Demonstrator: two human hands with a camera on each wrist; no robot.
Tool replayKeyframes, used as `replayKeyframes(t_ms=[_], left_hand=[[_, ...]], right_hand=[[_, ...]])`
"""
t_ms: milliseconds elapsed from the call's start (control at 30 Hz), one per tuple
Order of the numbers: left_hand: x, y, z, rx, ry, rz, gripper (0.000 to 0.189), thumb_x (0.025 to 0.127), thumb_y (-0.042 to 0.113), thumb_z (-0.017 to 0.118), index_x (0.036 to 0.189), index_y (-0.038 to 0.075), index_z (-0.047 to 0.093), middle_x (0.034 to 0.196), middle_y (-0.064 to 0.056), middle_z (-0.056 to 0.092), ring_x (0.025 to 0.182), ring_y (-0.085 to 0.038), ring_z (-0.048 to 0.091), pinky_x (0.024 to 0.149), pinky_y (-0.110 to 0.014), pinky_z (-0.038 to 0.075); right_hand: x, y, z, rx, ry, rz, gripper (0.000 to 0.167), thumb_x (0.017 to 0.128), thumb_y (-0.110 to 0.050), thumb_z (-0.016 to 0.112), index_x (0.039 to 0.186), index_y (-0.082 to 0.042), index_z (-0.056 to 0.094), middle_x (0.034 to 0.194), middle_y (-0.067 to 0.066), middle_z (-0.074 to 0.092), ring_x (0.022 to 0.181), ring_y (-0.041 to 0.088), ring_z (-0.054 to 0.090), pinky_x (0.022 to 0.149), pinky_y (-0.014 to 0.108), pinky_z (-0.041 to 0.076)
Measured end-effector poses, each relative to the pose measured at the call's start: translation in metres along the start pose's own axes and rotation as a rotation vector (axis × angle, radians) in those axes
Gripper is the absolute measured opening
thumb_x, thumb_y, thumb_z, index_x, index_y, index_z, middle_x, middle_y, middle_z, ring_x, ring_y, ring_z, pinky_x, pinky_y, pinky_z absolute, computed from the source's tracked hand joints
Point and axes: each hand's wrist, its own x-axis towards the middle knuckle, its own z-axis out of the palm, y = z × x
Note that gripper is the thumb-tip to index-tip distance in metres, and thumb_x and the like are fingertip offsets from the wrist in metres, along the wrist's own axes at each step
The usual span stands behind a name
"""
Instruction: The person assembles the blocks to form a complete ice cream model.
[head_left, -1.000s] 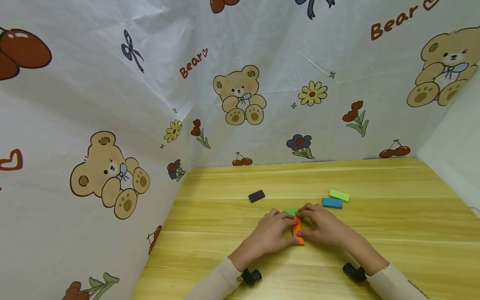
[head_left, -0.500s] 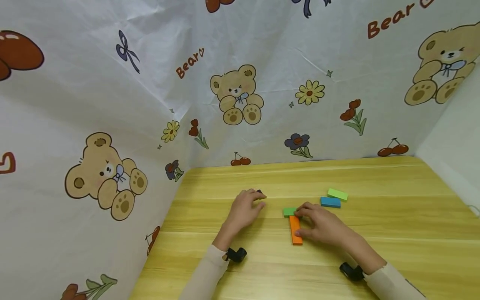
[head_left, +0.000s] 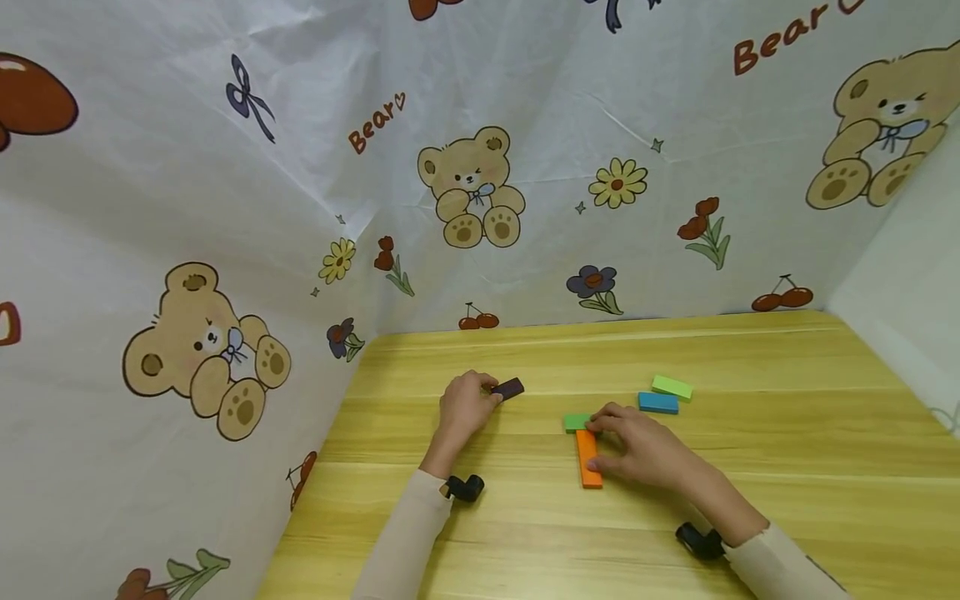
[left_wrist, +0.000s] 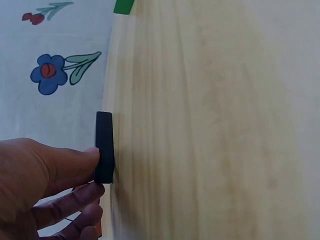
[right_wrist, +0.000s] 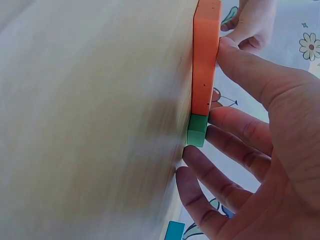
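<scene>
Fingers of the left hand [head_left: 461, 408] are pinching the near-left end of the dark block [head_left: 511, 389], with the thumb pressing one side; the wrist view is hiding the index fingertip. This block is lying on the bench [head_left: 540, 550], well apart from the pair on its right: an orange block [head_left: 588, 460] pointing toward the person and a green block [head_left: 575, 423] sitting crosswise at its far end. Beside that pair, the right hand [head_left: 645, 448] is keeping its fingers apart, the thumb touching the orange block's right side and fingertips resting around the joint with the green one. A blue block [head_left: 657, 403] and a lime block [head_left: 672, 387] are lying close together beyond that hand. Judging by this, the left hand is taking hold of the dark block while the right is steadying the pair; the next move is probably calling for a firm pinch and a clean lift, without nudging the two joined blocks.
</scene>
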Motion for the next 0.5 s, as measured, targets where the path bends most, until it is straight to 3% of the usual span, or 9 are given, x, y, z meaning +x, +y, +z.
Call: replayKeyframes(t_ms=[167,500], left_hand=[[0.0014,-0.0019,0.0001,0.011,-0.001,-0.017,0.025,0.096,0.024,0.084,0.120,0.018,0.085,0.114,-0.005,0.082,0.094,-0.028,0.075,0.066,-0.036,0.057],[0.0028,-0.0040,0.0025,-0.017,0.004,-0.024,0.024,0.096,0.025,0.083,0.119,0.018,0.085,0.113,-0.004,0.081,0.095,-0.027,0.075,0.072,-0.038,0.058]], right_hand=[[0.0006,-0.0011,-0.0001,0.002,0.004,-0.007,0.056,0.090,-0.051,0.086,0.130,-0.012,0.077,0.133,0.004,0.070,0.122,0.031,0.068,0.105,0.057,0.056],[0.0012,-0.0006,-0.0015,-0.020,0.002,-0.018,0.056,0.090,-0.053,0.085,0.130,-0.014,0.077,0.132,0.002,0.070,0.120,0.028,0.068,0.104,0.055,0.057]])
